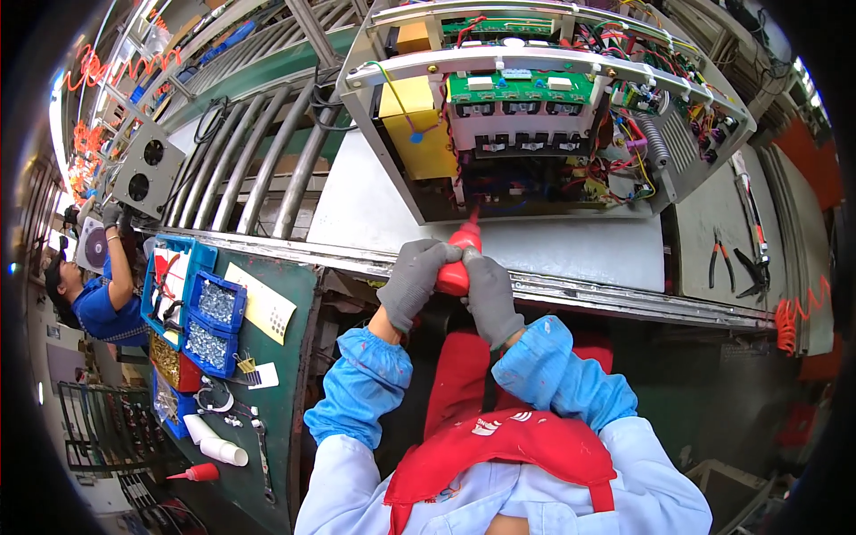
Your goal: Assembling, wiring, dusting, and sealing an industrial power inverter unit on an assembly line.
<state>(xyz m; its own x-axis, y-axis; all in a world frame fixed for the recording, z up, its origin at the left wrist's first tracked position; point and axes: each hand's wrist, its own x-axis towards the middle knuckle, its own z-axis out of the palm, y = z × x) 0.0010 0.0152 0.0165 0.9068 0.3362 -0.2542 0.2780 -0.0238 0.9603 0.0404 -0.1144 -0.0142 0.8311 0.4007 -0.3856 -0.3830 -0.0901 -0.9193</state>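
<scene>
Both my gloved hands are wrapped round a red squeeze bottle (454,278). Its narrow nozzle (473,215) points away from me, at the lower front edge of an open metal-framed electrical cabinet (410,203). My left hand (415,278) grips the bottle's left side, and my right hand (491,294) closes on it from the right. Inside the cabinet are a green circuit board (517,86), a yellow block (415,125), black components and bundles of coloured wires. Whether the nozzle tip touches anything is too small to tell.
A green side table (290,357) at left bears blue bins of screws (214,301), a wrench (263,459) and another red bottle (203,472). Pliers (721,261) lie right of the cabinet, near a coiled red hose (786,325). A co-worker (105,294) handles a grey fan unit (147,169).
</scene>
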